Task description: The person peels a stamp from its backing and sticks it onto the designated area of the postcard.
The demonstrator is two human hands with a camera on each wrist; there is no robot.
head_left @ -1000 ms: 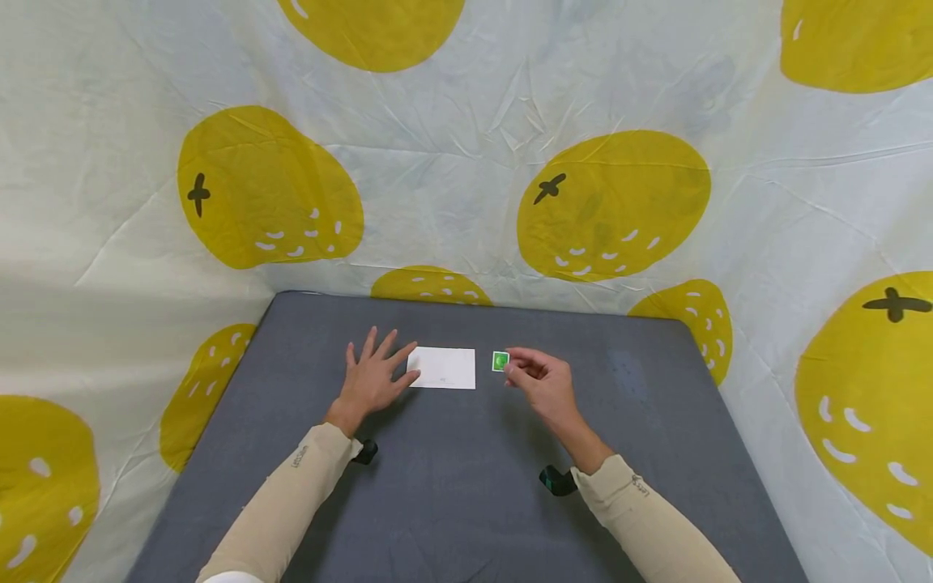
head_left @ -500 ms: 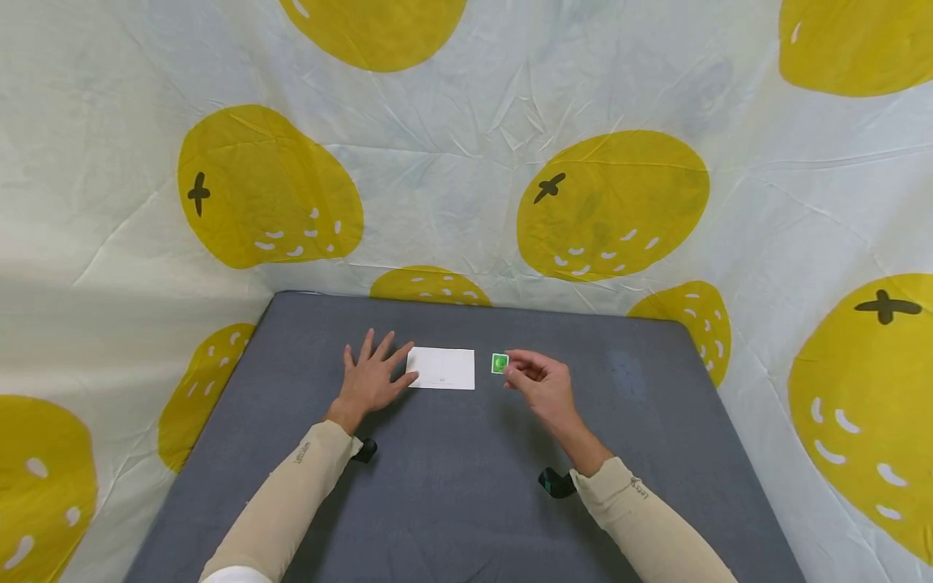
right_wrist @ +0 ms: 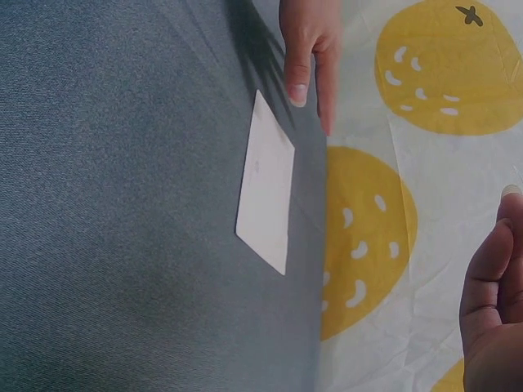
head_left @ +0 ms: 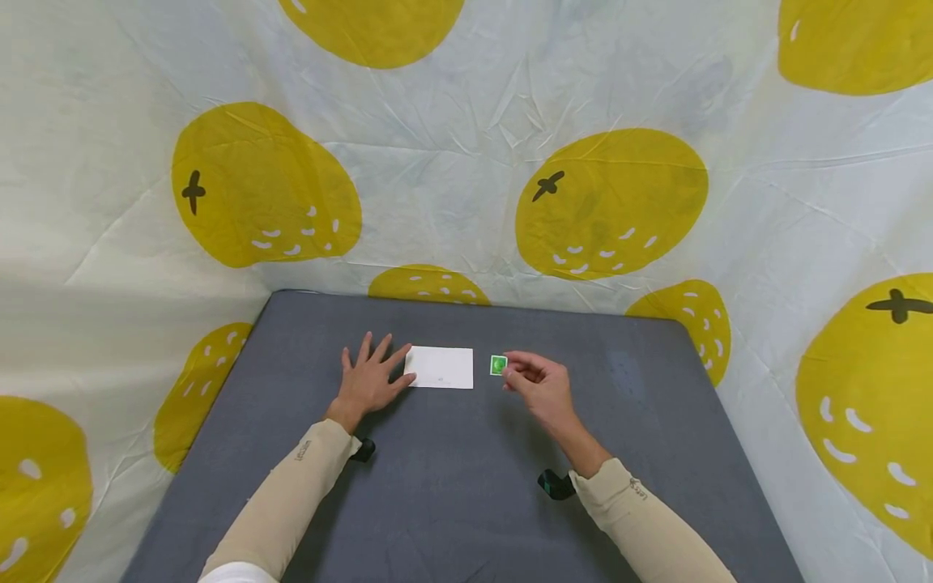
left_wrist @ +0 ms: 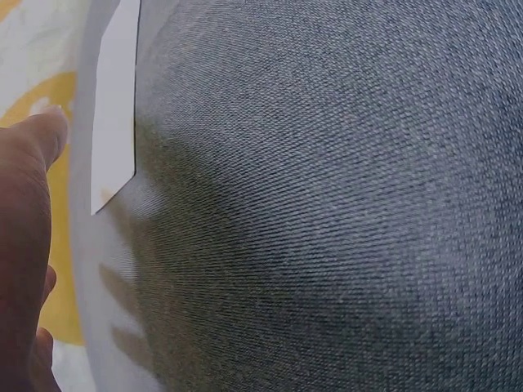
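A white rectangular paper (head_left: 445, 368), like an envelope or card with faint small print near its lower edge, lies flat on the dark table. My left hand (head_left: 367, 383) spreads its fingers over the paper's left end. The left wrist view shows that hand's thumb (left_wrist: 45, 135) raised, with shadows on the cloth below. To the right of the paper, my right hand (head_left: 545, 390) pinches a small green stamp (head_left: 499, 365) with a white border between thumb and index finger. In the right wrist view this hand (right_wrist: 494, 302) shows at the edge, and the stamp is not visible.
A dark grey cloth-covered table (head_left: 452, 502) spreads beneath both hands. White curtains (head_left: 437, 202) with large yellow fruit prints stand around its back and sides. Dark wrist devices (head_left: 556, 484) hang under both cuffs.
Both hands have shifted very slightly toward the person, the stamp still in the right hand's pinch. The paper lies where it was, and the head view has moved a little.
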